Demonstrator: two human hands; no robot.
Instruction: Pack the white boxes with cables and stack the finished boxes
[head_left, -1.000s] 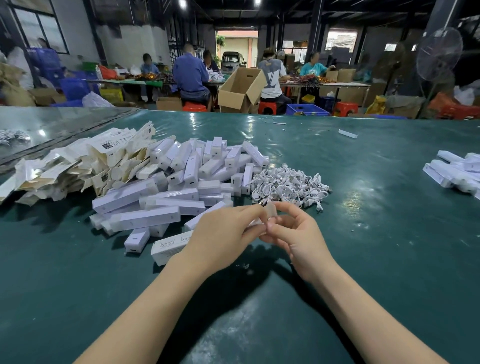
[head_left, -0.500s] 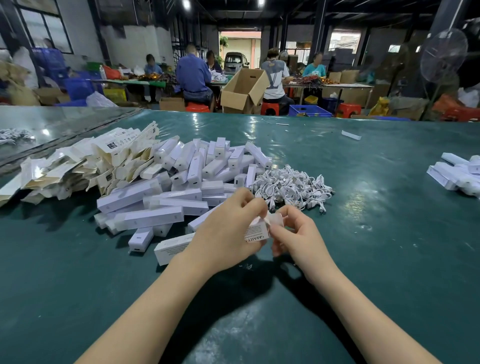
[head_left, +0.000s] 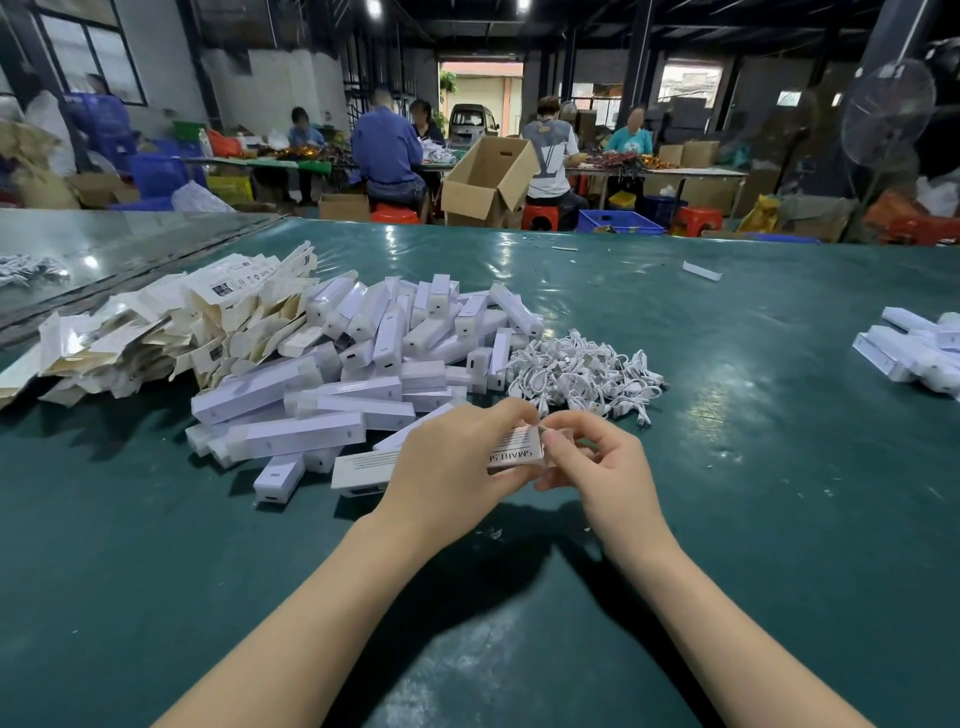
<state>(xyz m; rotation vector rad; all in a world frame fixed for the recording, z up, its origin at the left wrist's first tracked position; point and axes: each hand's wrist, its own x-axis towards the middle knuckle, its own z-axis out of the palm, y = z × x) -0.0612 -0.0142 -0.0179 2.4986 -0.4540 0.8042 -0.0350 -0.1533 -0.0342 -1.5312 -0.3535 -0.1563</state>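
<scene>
The box (head_left: 514, 453) is held just above the worktop (head_left: 779, 519), toward its near edge. The left hand (head_left: 447, 467) grips its body; the right hand (head_left: 597, 467) pinches its end flap. Judgement: closing in progress, much left. Beyond lie a heap of boxes (head_left: 363, 364) and a cable pile (head_left: 582, 374); a smaller group (head_left: 914, 353) sits at the right edge.

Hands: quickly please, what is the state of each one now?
Left hand: closed, grips the box.
Right hand: closed, pinches the end of the same box.
</scene>
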